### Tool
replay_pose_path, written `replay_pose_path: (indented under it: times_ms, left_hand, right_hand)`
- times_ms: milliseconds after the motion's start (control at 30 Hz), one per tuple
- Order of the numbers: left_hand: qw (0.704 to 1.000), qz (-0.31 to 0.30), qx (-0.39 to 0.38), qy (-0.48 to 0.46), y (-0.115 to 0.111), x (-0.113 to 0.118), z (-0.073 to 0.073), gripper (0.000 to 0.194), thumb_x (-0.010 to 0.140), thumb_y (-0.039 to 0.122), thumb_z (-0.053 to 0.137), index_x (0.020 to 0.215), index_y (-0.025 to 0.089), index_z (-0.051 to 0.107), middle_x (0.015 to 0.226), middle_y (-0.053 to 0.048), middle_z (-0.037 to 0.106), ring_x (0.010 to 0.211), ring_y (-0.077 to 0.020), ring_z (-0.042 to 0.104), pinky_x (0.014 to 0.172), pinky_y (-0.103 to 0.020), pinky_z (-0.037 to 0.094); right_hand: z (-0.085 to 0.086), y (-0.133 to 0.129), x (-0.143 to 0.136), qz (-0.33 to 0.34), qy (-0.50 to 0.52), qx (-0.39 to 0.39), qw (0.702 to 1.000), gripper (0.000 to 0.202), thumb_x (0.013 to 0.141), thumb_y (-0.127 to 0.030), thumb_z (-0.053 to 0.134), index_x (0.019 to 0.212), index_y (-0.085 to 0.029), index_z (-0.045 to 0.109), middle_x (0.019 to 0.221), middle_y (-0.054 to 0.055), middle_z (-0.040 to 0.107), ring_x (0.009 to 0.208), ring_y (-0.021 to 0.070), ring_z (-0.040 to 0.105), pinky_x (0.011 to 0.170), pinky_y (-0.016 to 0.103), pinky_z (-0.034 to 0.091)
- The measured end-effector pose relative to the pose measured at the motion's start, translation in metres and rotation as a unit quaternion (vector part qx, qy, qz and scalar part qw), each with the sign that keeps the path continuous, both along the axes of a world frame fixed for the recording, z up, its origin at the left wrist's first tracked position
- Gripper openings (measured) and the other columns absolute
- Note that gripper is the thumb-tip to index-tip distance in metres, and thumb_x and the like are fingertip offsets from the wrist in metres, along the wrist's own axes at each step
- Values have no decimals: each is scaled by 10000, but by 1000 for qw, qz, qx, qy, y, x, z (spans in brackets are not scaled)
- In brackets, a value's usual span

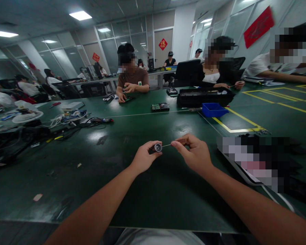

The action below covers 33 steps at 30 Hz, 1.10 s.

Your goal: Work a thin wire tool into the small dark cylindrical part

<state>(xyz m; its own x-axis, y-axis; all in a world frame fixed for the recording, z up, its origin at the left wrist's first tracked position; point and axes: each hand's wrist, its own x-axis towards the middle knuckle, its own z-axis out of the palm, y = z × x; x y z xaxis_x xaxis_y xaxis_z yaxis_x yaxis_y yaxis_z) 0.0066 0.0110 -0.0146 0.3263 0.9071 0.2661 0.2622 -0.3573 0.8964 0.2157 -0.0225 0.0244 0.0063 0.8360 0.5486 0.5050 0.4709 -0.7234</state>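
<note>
My left hand [146,156] is closed around a small round metal part [158,147], its ringed, hollow-looking end facing me. My right hand [195,153] pinches a thin-shafted tool [166,145] between thumb and fingers. A bit of red shows by the thumb tip, and something copper-brown shows under the fingers. The tip of the shaft meets the round part at its right side; whether it goes inside, I cannot tell. Both hands are held above the green table [132,197], near its middle.
A circuit-board device [160,107] lies ahead, with a blue bin [214,110] and a long black tray [206,98] to its right. Tangled cables [66,119] spread at left. A blurred-out flat object [255,163] sits near my right arm. Several people work around the table.
</note>
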Motion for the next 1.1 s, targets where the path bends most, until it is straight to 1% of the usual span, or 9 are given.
replay_pose_path:
  times_ms: [100,233,367,433,600,767,867,967,1100]
  left_hand:
    - [999,10,23,25,0,-1,1,406,784,111,735,1161,250,679,1161,-36,665,1109,-202,601,1018,-368,444]
    - [999,18,30,19,1,-2,1,408,782,98,735,1156,251,677,1161,-26,666,1103,-190,604,1010,-354,444]
    - [999,16,38,33,-1,-1,3,410,777,84,736,1152,241,680,1163,-30,669,1118,-191,600,1026,-354,435]
    - [998,13,39,39,-2,-1,4,411,774,77,738,1148,237,682,1165,-28,670,1128,-190,598,1034,-349,431]
    - [998,21,41,44,-3,-2,4,416,775,79,735,1155,239,678,1179,-29,667,1130,-191,600,1034,-351,436]
    - [997,25,43,52,-3,-2,5,409,775,77,729,1149,233,680,1167,-33,669,1125,-194,602,1037,-359,438]
    - [998,29,39,50,-2,-1,6,396,782,94,721,1151,231,680,1167,-39,667,1127,-201,601,1040,-372,442]
    - [998,39,29,46,-2,-1,7,393,785,101,711,1154,231,677,1175,-42,663,1131,-208,599,1031,-378,455]
    - [997,48,35,52,-4,-1,9,377,793,106,703,1150,223,676,1171,-47,664,1115,-212,605,1027,-386,458]
  right_hand:
    - [1,-1,0,53,-11,10,998,156,923,-336,598,1002,-214,655,834,29,719,732,181,683,631,294,503]
    - [4,-4,0,110,-60,43,991,106,938,-258,548,968,-223,643,891,28,708,806,181,682,723,301,508]
    - [6,-4,-1,61,-67,23,996,189,965,-334,521,920,-217,662,730,4,676,614,157,624,580,283,441]
    - [5,-3,-2,30,-59,0,998,226,979,-358,492,988,-213,665,707,1,678,536,146,582,525,282,402]
    - [2,-1,-2,41,-59,-6,997,310,979,-281,451,1251,-183,566,813,28,684,672,173,638,614,292,450]
    - [5,-4,-3,53,-69,-16,996,258,1004,-344,436,1074,-212,645,749,8,671,585,151,591,563,286,414]
    - [5,-5,-4,43,-63,-13,997,244,996,-322,449,1141,-209,609,806,23,692,625,160,612,592,295,432]
    - [1,-3,-5,37,-7,-21,999,239,962,-326,510,1155,-199,569,881,52,693,766,196,658,650,308,473]
    - [-5,3,-6,48,89,-71,992,223,941,-407,555,1021,-214,633,881,50,703,779,198,662,666,321,502]
